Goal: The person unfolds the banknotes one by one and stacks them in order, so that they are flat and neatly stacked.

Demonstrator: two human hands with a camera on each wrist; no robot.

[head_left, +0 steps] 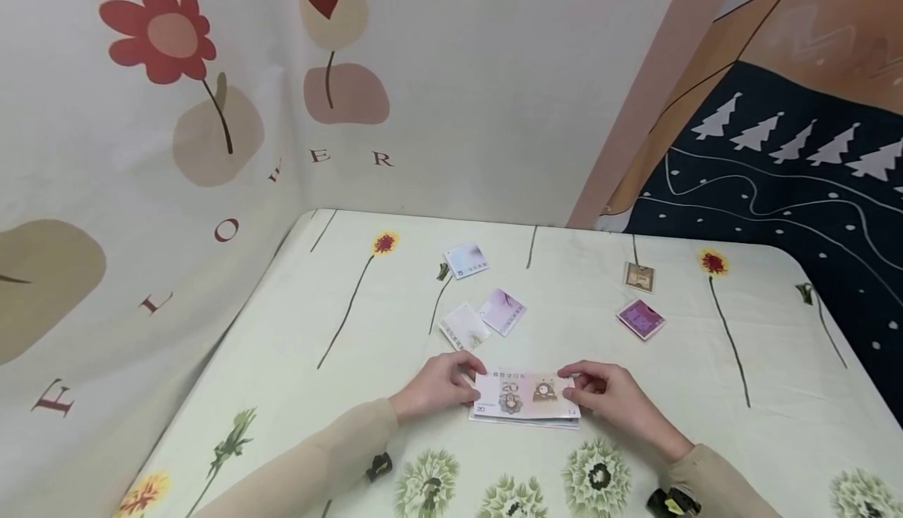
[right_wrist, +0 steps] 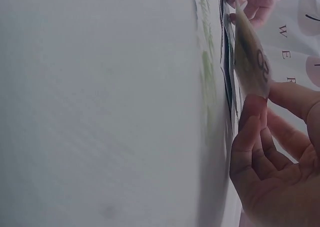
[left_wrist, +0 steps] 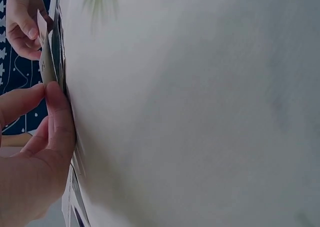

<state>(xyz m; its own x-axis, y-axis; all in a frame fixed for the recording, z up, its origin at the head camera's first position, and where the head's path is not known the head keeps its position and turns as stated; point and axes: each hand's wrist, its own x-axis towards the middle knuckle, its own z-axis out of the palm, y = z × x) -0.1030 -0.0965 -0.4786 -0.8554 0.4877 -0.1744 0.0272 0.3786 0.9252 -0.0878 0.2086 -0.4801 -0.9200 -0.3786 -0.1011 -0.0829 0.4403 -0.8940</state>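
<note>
Between my two hands is a pale pink-white banknote printed with a 20. My left hand pinches its left end between thumb and fingertips. At the opposite end, my right hand pinches it the same way. In the right wrist view the banknote stands bowed and slightly raised off what lies beneath. Directly below it is a small pile of other notes, mostly covered, with its front edge showing. The left wrist view has the left hand close above the tablecloth at the pile's end.
Farther back on the flowered tablecloth lie a pale blue note, a lilac one and a whitish one. To the right are a small brown piece and a purple one. Printed curtains hang behind.
</note>
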